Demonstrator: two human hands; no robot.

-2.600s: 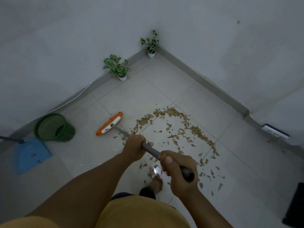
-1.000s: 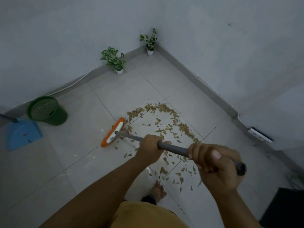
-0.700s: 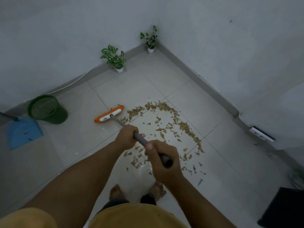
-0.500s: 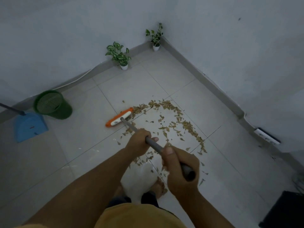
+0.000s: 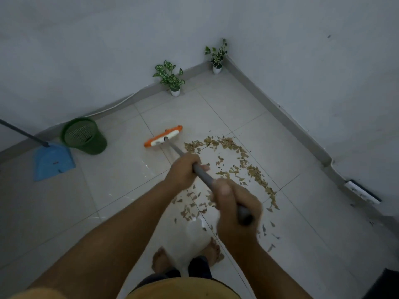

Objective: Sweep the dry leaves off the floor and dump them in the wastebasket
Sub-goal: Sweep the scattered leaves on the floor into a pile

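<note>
Both-handed, the left hand (image 5: 183,170) and right hand (image 5: 235,203) grip the broom (image 5: 163,139) handle, spaced for leverage, its head set beside the leaves (image 5: 228,160) for gathering.

2 hands on 1 broom (image 5: 165,138): the left hand (image 5: 183,169) grips the stick further down, the right hand (image 5: 235,203) grips it near the top end. 1 green wastebasket (image 5: 84,134), far off to the left of the left hand. 1 blue dustpan (image 5: 53,161), even further left of that hand, just beside the basket. 2 small plants in white pots: plant no. 1 (image 5: 169,77) up past the left hand, plant no. 2 (image 5: 217,55) in the corner beyond it. 2 bare feet (image 5: 160,261) below the hands. Dry leaves (image 5: 235,156): too many to count, lots & lots, spread around both hands.
</note>
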